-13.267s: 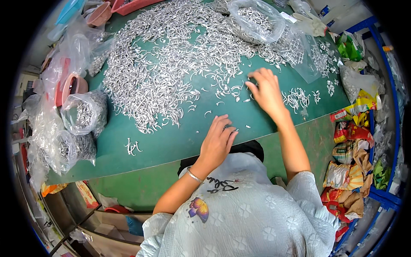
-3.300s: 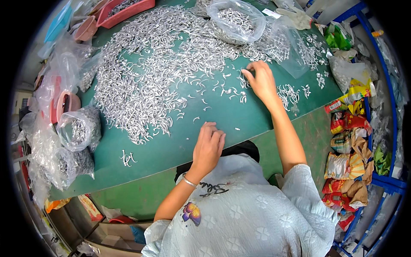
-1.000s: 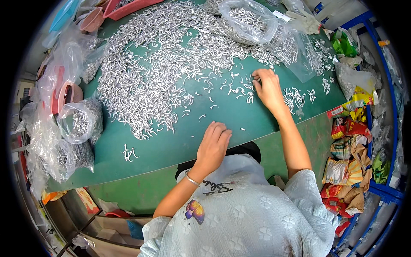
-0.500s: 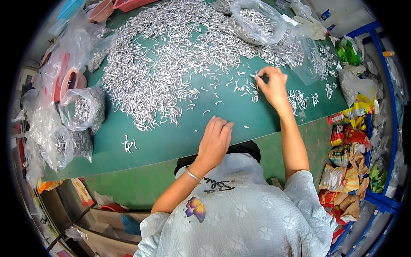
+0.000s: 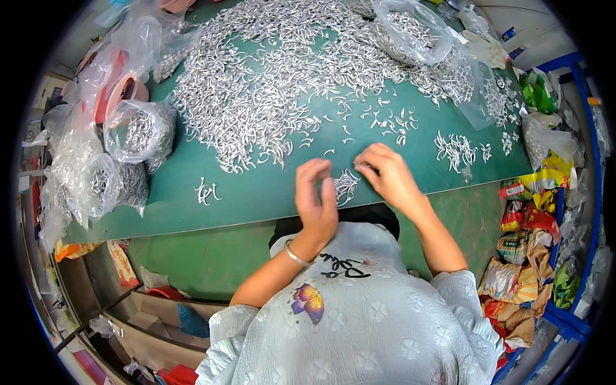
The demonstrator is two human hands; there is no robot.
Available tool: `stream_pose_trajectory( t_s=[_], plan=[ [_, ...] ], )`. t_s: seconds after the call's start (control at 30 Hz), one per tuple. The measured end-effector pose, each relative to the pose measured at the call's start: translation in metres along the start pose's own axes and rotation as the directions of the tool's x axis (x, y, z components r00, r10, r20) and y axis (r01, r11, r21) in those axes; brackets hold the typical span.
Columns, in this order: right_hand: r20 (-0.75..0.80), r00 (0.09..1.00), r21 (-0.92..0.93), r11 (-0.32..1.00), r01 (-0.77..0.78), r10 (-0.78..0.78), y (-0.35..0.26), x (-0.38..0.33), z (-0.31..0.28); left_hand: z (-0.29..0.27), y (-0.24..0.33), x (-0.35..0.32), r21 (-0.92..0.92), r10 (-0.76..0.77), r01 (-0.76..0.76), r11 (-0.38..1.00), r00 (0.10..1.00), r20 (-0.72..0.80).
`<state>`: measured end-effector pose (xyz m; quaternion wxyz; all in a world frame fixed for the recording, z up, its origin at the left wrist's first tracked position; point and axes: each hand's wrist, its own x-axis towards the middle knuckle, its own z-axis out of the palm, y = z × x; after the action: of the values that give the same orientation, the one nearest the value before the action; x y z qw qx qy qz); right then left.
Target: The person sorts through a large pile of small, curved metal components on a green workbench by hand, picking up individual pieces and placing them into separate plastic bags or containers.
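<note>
Between my hands, near the table's front edge, lies a small pile of curved silvery metal pieces [image 5: 346, 185]. My left hand [image 5: 315, 197] is just left of this pile, thumb apart from its curled fingers, with nothing seen in it. Just right of the pile is my right hand [image 5: 387, 178], thumb and fingertips drawn together. Whatever they may hold is too small to make out. Beyond the hands a large spread of similar curved pieces [image 5: 256, 96] covers the green table [image 5: 269, 192].
Clear bags of metal pieces [image 5: 146, 138] and a pink container [image 5: 131, 90] stand at the left. Another open bag [image 5: 414, 32] sits at the far right. Smaller groups lie right [image 5: 454, 151] and left [image 5: 205, 190]. A blue rack [image 5: 568, 324] stands right.
My right hand has come left and nearer, from the loose pieces to beside my left hand. My left hand has lifted and turned; the small pile now shows. The view has shifted slightly.
</note>
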<state>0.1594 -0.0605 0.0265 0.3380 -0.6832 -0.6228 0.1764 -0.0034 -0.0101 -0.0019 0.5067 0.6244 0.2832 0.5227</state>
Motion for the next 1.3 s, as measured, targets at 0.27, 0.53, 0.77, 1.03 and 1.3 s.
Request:
stream_pose_trajectory(
  t_s=[0.27,0.53,0.77,1.03,1.3],
  plan=[
    [0.026,0.998,-0.069,0.996,-0.057,0.059,-0.022,-0.003,0.01,-0.062,-0.003,-0.043,-0.228,-0.598,0.946,-0.232,0.046,0.8],
    [0.027,0.985,-0.259,0.95,0.173,-0.172,-0.026,-0.026,0.055,-0.031,-0.024,-0.044,-0.409,-0.665,0.83,-0.379,0.064,0.744],
    [0.113,0.934,-0.187,0.916,0.354,-0.338,-0.036,-0.053,0.061,-0.028,-0.081,-0.078,-0.55,-0.356,0.546,-0.631,0.427,0.832],
    [0.185,0.828,0.112,0.848,0.517,-0.529,-0.051,-0.035,0.065,-0.062,-0.091,-0.084,-0.522,-0.419,0.691,-0.5,0.335,0.844],
    [0.247,0.825,0.33,0.844,0.422,-0.509,-0.13,0.087,0.168,-0.143,-0.024,-0.067,-0.685,-0.801,0.715,-0.139,0.326,0.503]
  ],
)
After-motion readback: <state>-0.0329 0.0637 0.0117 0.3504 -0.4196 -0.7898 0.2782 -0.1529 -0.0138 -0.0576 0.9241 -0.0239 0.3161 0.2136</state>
